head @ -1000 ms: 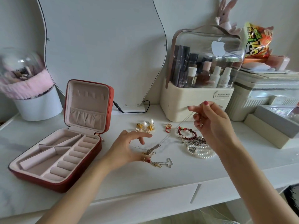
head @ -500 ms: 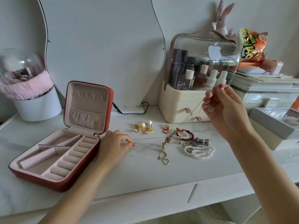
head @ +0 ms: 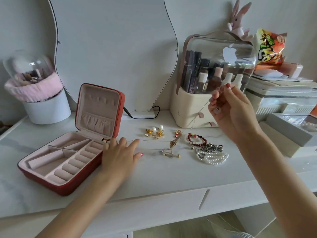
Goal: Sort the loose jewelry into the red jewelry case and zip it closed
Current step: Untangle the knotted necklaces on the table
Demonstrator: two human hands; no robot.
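Note:
The red jewelry case [head: 68, 187] lies open at the left, its pink compartments holding nothing. My left hand [head: 120, 152] rests flat on the table against the case's right side, fingers stretched over two thin chain strands that run right to a gold pendant [head: 173, 143] and a silver pendant [head: 167, 152]. My right hand [head: 231, 110] is raised and pinches a thin necklace chain [head: 199, 114] that slants down toward the pendants. Gold pearl earrings [head: 155, 132], a small red-gold earring [head: 178, 133], a red bead bracelet [head: 197, 140], a silver piece [head: 212, 148] and a pearl bracelet [head: 212, 158] lie loose.
A cream cosmetics organizer [head: 188, 109] with a clear lid stands behind the jewelry. A curved mirror [head: 111, 48] and its black cable [head: 142, 115] are behind the case. A white pot with a pink band [head: 46, 109] sits far left, grey boxes [head: 283, 134] at right.
My left hand went from curled to stretched flat, sliding right beside the case with the chain strands drawn taut. The pendants shifted a little. My right hand stays raised with the chain.

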